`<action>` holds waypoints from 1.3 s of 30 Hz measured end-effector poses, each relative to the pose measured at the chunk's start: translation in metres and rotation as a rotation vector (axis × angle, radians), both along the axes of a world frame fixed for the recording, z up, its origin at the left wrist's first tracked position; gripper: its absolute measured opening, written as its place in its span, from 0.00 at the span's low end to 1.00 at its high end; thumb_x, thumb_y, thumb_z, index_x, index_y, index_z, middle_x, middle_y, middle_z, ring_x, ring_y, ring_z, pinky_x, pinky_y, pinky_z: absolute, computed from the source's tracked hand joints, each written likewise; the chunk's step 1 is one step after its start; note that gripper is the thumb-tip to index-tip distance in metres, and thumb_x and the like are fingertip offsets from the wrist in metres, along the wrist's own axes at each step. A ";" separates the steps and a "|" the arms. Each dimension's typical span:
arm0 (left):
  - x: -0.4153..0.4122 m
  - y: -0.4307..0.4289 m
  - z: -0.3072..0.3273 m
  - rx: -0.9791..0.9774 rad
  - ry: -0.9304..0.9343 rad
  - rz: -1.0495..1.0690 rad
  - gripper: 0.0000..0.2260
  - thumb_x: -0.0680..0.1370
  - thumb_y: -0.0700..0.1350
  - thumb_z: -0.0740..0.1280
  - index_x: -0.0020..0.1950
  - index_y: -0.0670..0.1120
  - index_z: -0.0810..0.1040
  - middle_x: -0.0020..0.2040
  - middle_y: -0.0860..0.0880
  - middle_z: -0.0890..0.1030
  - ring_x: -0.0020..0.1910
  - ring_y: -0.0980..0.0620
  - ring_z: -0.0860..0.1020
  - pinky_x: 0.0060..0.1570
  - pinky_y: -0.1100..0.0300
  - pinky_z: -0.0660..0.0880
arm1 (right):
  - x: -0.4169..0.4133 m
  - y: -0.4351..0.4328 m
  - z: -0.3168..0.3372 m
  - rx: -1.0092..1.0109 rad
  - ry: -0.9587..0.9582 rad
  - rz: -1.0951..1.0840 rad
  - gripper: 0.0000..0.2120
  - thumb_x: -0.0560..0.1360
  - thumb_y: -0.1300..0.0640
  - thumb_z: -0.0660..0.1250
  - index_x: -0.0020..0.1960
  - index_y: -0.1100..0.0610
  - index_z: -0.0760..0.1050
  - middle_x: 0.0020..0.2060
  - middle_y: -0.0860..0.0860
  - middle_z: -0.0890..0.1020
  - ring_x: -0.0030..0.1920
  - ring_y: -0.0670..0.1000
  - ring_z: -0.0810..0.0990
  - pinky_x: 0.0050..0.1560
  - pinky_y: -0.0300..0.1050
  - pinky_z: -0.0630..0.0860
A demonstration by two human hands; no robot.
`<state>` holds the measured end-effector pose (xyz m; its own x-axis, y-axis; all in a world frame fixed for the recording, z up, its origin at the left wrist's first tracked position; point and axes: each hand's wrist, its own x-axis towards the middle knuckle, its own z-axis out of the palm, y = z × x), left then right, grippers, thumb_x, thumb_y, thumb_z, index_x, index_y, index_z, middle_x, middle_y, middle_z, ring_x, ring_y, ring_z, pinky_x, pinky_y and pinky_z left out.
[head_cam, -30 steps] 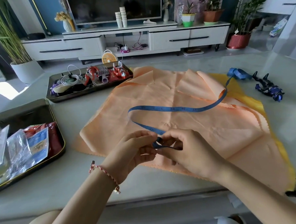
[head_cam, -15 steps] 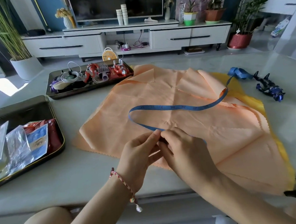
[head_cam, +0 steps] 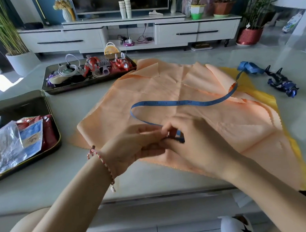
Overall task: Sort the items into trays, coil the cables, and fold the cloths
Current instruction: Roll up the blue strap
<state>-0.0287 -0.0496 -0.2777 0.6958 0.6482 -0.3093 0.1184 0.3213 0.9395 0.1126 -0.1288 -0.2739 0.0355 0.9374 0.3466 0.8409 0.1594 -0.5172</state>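
A blue measuring tape loops across the peach cloth, its far end bunched at the table's right. Both hands meet at the tape's near end, over the cloth's front part. My left hand pinches the tape with its fingertips. My right hand grips a small rolled part of the tape, whose dark blue edge shows under the fingers. A yellow cloth lies under the peach one. The coil itself is mostly hidden by my fingers.
A dark tray at the left holds foil and red packets. A second tray farther back holds cables, red toys and a brush. A dark blue toy figure lies at the right. The table's front edge runs just below my wrists.
The tape's loop has shortened and slid toward my hands as they keep rolling its near end. My hands have shifted slightly right over the cloth.
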 end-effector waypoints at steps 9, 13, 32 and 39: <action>0.027 -0.004 0.005 -0.045 -0.145 0.039 0.12 0.67 0.44 0.69 0.46 0.39 0.81 0.44 0.43 0.82 0.37 0.53 0.82 0.40 0.63 0.80 | 0.006 -0.002 0.002 0.045 0.178 -0.068 0.03 0.72 0.62 0.69 0.43 0.55 0.77 0.28 0.44 0.73 0.30 0.44 0.72 0.32 0.34 0.67; 0.022 0.005 0.006 -0.072 0.082 -0.168 0.17 0.65 0.43 0.69 0.52 0.39 0.77 0.40 0.43 0.84 0.36 0.52 0.83 0.37 0.62 0.80 | 0.031 -0.006 0.005 -0.317 0.288 0.117 0.07 0.69 0.58 0.74 0.45 0.48 0.80 0.30 0.42 0.76 0.30 0.39 0.74 0.30 0.28 0.68; 0.001 0.000 0.000 -0.007 0.111 -0.102 0.21 0.65 0.45 0.70 0.55 0.40 0.76 0.41 0.40 0.83 0.36 0.50 0.83 0.35 0.63 0.79 | 0.017 -0.003 -0.009 -0.280 0.268 0.190 0.07 0.70 0.55 0.73 0.45 0.45 0.79 0.35 0.45 0.79 0.34 0.42 0.74 0.35 0.33 0.70; 0.004 -0.006 -0.006 -0.001 0.021 0.026 0.22 0.66 0.47 0.70 0.56 0.37 0.76 0.43 0.41 0.84 0.39 0.50 0.83 0.38 0.61 0.80 | 0.018 -0.004 -0.011 -0.145 0.269 0.056 0.04 0.69 0.55 0.73 0.43 0.51 0.79 0.34 0.44 0.78 0.36 0.41 0.74 0.37 0.31 0.69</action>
<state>-0.0247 -0.0556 -0.2833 0.6718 0.6659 -0.3246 0.1296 0.3257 0.9365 0.1301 -0.1324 -0.2848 0.0547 0.9795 0.1940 0.6625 0.1097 -0.7410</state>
